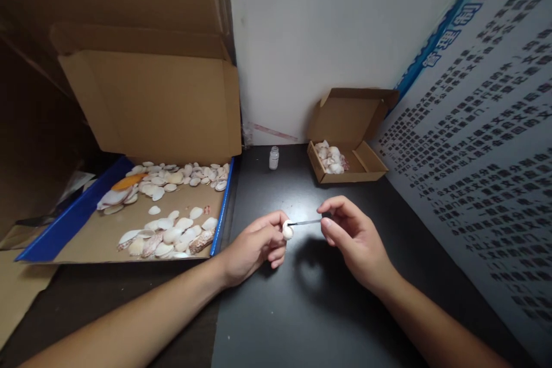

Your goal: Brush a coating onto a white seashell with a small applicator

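Shell (288, 232) sits above the worktop (263, 322) in your left hand (252, 247), that grip pinched closely around it; your right hand (356, 238), grip narrowly parted, holds a thin stick (308, 222) against the shell.

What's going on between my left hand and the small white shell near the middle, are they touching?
Touching. The head view shows the small white shell held at the fingertips of the left hand.

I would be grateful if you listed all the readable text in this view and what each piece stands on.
"管理制度": large heading on the wall poster.
Smaller rows on that poster: too blurred to quote reliably.
Label on the small bottle: too small to read.
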`<state>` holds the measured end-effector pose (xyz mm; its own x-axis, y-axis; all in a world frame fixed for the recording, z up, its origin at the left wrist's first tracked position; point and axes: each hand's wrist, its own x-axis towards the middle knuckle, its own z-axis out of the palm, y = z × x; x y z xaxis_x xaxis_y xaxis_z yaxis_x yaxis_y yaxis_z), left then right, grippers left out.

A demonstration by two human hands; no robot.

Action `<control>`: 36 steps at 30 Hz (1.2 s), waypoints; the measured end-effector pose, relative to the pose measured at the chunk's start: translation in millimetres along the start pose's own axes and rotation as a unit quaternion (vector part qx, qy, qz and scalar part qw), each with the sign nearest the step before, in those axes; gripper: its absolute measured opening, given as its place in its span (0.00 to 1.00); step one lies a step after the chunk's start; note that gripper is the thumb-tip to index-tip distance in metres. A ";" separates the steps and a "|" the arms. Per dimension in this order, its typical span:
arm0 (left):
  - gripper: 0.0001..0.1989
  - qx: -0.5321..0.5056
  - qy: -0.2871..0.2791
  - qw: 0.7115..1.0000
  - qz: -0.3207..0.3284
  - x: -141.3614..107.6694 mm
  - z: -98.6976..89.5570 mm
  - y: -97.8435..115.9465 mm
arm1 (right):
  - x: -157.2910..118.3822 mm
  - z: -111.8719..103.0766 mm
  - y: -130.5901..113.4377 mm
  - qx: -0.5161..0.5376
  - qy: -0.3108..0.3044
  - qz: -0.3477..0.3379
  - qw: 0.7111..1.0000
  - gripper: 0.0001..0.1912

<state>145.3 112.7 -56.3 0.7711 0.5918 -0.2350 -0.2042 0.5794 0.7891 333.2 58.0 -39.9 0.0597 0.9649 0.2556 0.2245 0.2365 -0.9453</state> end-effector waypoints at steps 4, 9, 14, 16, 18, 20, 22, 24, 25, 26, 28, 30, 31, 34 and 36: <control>0.05 0.025 -0.008 1.000 -0.001 -1.0 0.6 -0.8 | 0.2 -0.6 -0.5 -0.027 0.019 0.008 0.999 0.03; 0.07 0.036 -0.007 0.999 0.003 -0.2 -0.5 -2.9 | 0.0 -2.9 -2.2 -0.012 0.017 -0.009 1.000 0.03; 0.08 0.053 -0.018 0.998 0.005 0.5 -1.9 -4.0 | 0.3 -0.7 -2.0 -0.023 0.015 -0.009 1.000 0.03; 0.07 0.056 -0.021 0.998 0.008 0.5 -1.8 -3.8 | -0.1 -0.9 -1.4 -0.032 0.030 -0.007 0.999 0.03; 0.07 0.054 -0.019 0.998 0.009 0.4 -1.2 -3.2 | -0.7 -1.8 -1.5 -0.026 0.034 -0.007 0.999 0.02; 0.08 0.052 -0.014 0.999 0.007 0.3 -0.3 -2.5 | -1.2 -2.6 -2.1 -0.010 0.022 -0.010 1.000 0.03; 0.08 0.047 -0.009 0.999 0.004 0.3 0.2 -2.0 | -0.9 -2.7 -2.6 -0.002 0.005 -0.007 1.000 0.03; 0.08 0.039 -0.008 0.999 0.001 0.5 -0.1 -1.8 | 0.0 -2.4 -2.3 -0.014 0.003 0.004 1.000 0.03; 0.07 0.033 -0.008 0.999 0.000 0.8 -0.5 -1.9 | 0.7 -2.3 -1.8 -0.021 0.009 0.010 1.000 0.04; 0.06 0.025 -0.007 1.000 -0.001 1.0 -1.1 -2.0 | 1.4 -2.2 -1.1 -0.026 0.017 0.017 0.999 0.04; 0.04 0.011 -0.002 1.000 -0.002 1.4 -2.1 -2.2 | 2.7 -2.3 0.5 -0.020 0.034 0.025 0.999 0.05; 0.03 0.002 0.003 1.000 -0.002 1.5 -2.5 -2.2 | 3.5 -2.2 1.6 0.004 0.040 0.026 0.999 0.05; 0.03 0.000 0.005 1.000 -0.003 1.4 -2.4 -2.1 | 3.6 -2.0 1.9 0.017 0.037 0.027 0.999 0.05; 0.03 -0.002 0.002 1.000 0.000 1.0 -1.7 -1.7 | 3.0 -0.7 1.8 0.033 0.017 0.027 0.999 0.05; 0.04 0.000 0.001 1.000 0.002 0.8 -1.3 -1.7 | 2.4 0.0 1.6 0.013 0.014 0.026 0.999 0.06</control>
<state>145.5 112.9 -58.5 0.7694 0.5946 -0.2335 -0.2071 0.5779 0.7894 333.7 60.7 -40.9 0.0972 0.9728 0.2101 0.1943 0.1885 -0.9627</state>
